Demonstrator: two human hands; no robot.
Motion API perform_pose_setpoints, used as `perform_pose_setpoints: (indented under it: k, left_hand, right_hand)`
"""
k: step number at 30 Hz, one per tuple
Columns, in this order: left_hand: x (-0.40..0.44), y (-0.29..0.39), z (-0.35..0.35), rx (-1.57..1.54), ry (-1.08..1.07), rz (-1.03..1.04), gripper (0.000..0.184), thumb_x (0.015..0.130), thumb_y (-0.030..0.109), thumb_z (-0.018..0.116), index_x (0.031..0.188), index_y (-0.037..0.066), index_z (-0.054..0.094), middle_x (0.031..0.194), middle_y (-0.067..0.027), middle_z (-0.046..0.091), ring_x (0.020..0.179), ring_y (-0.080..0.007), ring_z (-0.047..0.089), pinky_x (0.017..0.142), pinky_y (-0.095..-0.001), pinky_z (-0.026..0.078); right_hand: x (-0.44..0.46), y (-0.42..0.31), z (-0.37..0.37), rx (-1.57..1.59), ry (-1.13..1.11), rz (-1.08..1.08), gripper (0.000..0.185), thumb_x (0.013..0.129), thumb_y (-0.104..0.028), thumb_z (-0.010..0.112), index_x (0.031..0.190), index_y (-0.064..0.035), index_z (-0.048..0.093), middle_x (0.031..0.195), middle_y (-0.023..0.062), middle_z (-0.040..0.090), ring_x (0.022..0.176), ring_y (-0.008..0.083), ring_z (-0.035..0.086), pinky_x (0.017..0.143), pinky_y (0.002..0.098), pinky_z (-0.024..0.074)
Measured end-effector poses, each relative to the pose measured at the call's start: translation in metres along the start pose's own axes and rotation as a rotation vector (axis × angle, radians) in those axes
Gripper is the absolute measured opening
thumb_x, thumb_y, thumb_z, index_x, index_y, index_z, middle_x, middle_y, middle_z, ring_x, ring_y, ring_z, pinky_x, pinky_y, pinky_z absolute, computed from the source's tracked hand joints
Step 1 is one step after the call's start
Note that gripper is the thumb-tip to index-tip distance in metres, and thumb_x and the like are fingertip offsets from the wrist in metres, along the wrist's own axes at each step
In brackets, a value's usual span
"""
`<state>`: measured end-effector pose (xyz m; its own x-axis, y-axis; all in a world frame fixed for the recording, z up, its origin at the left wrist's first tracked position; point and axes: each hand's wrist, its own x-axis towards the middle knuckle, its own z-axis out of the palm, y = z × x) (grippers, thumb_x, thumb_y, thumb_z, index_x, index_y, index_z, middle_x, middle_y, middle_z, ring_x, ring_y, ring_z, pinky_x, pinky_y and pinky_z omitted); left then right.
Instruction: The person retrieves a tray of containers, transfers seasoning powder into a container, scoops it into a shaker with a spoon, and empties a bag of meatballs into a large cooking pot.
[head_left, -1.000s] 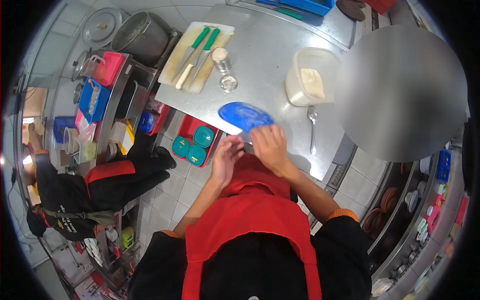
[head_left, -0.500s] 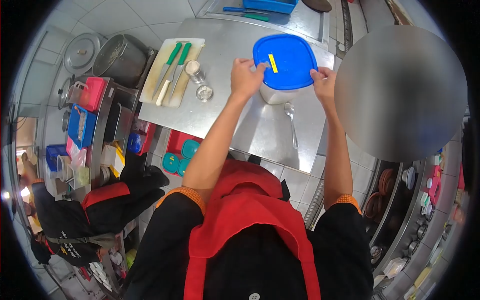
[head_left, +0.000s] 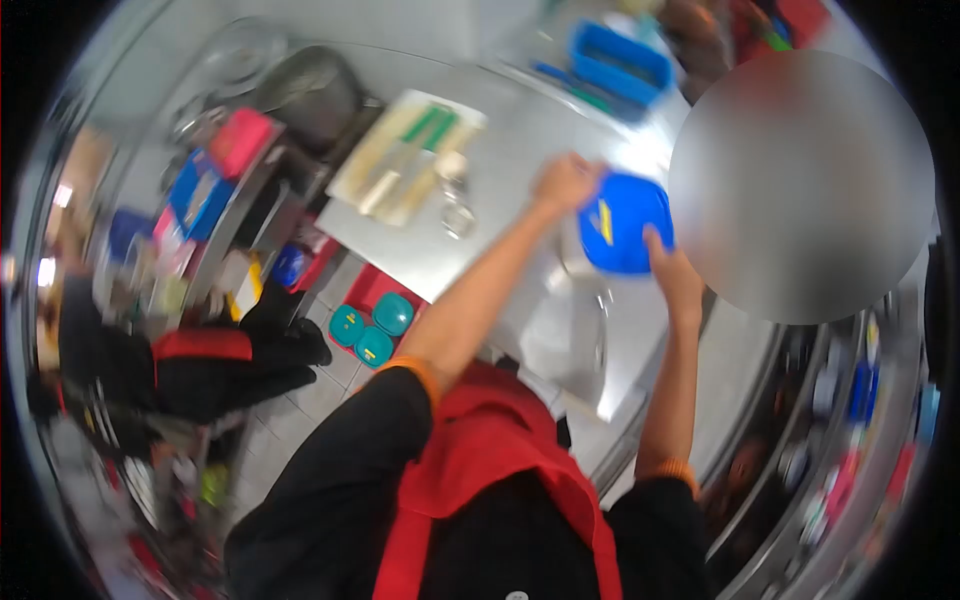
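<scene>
A blue square lid point(head_left: 628, 228) with a yellow label sits between my two hands over a pale container, blurred by motion. My left hand point(head_left: 568, 184) is closed at its upper left corner. My right hand point(head_left: 676, 277) grips the lower right edge, thumb on top and fingers hidden underneath. Whether the lid is apart from the container I cannot tell. Below it on the steel table point(head_left: 500, 200) lies a metal spoon point(head_left: 602, 335). Two small jars point(head_left: 457, 220) stand left of my left hand, beside a cutting board point(head_left: 360, 170) with several knives.
A blue bin point(head_left: 620, 65) stands at the table's far end. A large pot point(head_left: 310, 95) and shelves with coloured tubs are on the left. A red crate point(head_left: 355, 297) with green-lidded boxes is under the table edge. A person in a black shirt point(head_left: 100, 350) bends at the left.
My view has turned and blurred, so the table appears tilted. Both hands stay at the lid, now further right and lower in view. My right thumb reaches over the lid's lower edge.
</scene>
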<state>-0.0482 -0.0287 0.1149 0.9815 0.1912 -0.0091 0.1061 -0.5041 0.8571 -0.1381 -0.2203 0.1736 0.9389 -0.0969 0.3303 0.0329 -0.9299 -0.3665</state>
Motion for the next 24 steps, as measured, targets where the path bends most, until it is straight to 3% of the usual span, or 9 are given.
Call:
perform_pose_setpoints:
  k: [1,3,4,6,7,9,15,17,24]
  left_hand:
    - [0.015,0.009,0.005,0.173,-0.165,0.044,0.05,0.086,0.048,0.048,0.084,0.002,0.067,0.086,-0.0194,0.067,0.075,-0.0354,0.065,0.068,-0.0451,0.05]
    - [0.043,-0.008,0.044,0.361,-0.172,0.385,0.044,0.088,0.036,0.04,0.089,0.003,0.068,0.091,-0.0231,0.065,0.083,-0.0374,0.064,0.077,-0.0485,0.049]
    - [0.054,-0.012,0.059,0.281,-0.273,0.283,0.047,0.086,0.042,0.044,0.091,0.002,0.068,0.093,-0.0247,0.064,0.089,-0.0377,0.063,0.084,-0.0485,0.046]
    - [0.022,0.003,0.052,0.14,0.177,0.089,0.062,0.082,0.054,0.049,0.08,-0.005,0.068,0.082,-0.0258,0.065,0.083,-0.0382,0.064,0.079,-0.0483,0.049]
    - [0.023,0.001,0.02,0.042,-0.134,0.074,0.063,0.084,0.053,0.048,0.075,-0.006,0.067,0.074,-0.0266,0.064,0.07,-0.0371,0.065,0.068,-0.0469,0.053]
    - [-0.002,0.005,-0.033,-0.021,-0.298,-0.112,0.057,0.088,0.045,0.044,0.076,-0.006,0.067,0.068,-0.023,0.064,0.051,-0.0329,0.063,0.052,-0.0411,0.053]
    - [-0.022,-0.025,-0.086,0.138,-0.306,-0.164,0.062,0.09,0.047,0.036,0.083,-0.007,0.066,0.072,-0.0198,0.065,0.06,-0.03,0.065,0.059,-0.0389,0.053]
    - [-0.019,-0.022,-0.085,0.086,-0.288,-0.243,0.057,0.089,0.047,0.037,0.089,0.0,0.068,0.091,-0.0228,0.066,0.085,-0.0367,0.064,0.078,-0.0447,0.05]
    - [-0.008,-0.014,-0.045,-0.072,-0.197,-0.111,0.048,0.086,0.045,0.048,0.079,0.002,0.068,0.086,-0.0217,0.065,0.085,-0.0384,0.062,0.077,-0.0447,0.048]
  right_hand:
    - [-0.005,-0.017,0.0,-0.021,-0.01,-0.051,0.086,0.072,-0.051,0.07,0.134,-0.0001,0.04,0.129,0.0358,0.04,0.124,0.0472,0.036,0.101,0.05,0.0324]
    - [-0.002,-0.038,0.01,0.12,-0.219,-0.042,0.107,0.064,-0.06,0.072,0.144,-0.0082,0.023,0.141,0.0328,0.026,0.133,0.0479,0.02,0.104,0.0595,0.0217]
    - [-0.001,-0.053,0.01,0.042,-0.36,0.078,0.114,0.061,-0.063,0.072,0.147,-0.0133,0.016,0.145,0.0307,0.018,0.134,0.0489,0.015,0.102,0.0668,0.0158]
    - [0.003,-0.071,0.021,-0.164,-0.405,0.151,0.122,0.058,-0.062,0.074,0.148,-0.0178,0.004,0.149,0.0282,0.006,0.136,0.0483,0.01,0.097,0.073,0.0128]
    - [0.003,-0.074,0.025,-0.181,-0.39,0.102,0.124,0.056,-0.062,0.075,0.148,-0.0198,0.002,0.149,0.0273,0.008,0.136,0.0479,0.01,0.098,0.0724,0.0144]
    - [0.005,-0.072,0.04,-0.125,-0.358,-0.023,0.126,0.054,-0.062,0.076,0.148,-0.0194,0.003,0.148,0.0261,0.013,0.136,0.044,0.014,0.098,0.0709,0.0163]
    - [-0.004,-0.11,0.037,-0.07,-0.488,-0.282,0.124,0.052,-0.058,0.075,0.148,-0.021,0.007,0.147,0.0261,0.017,0.136,0.0414,0.018,0.101,0.0682,0.0132]
    - [-0.007,-0.111,0.04,-0.124,-0.473,-0.367,0.123,0.049,-0.055,0.076,0.148,-0.0192,0.011,0.147,0.0263,0.017,0.136,0.0409,0.017,0.102,0.0673,0.0125]
    - [-0.016,-0.091,0.042,-0.119,-0.421,-0.423,0.123,0.047,-0.053,0.076,0.146,-0.0124,0.016,0.146,0.0262,0.019,0.136,0.0399,0.017,0.101,0.0665,0.0131]
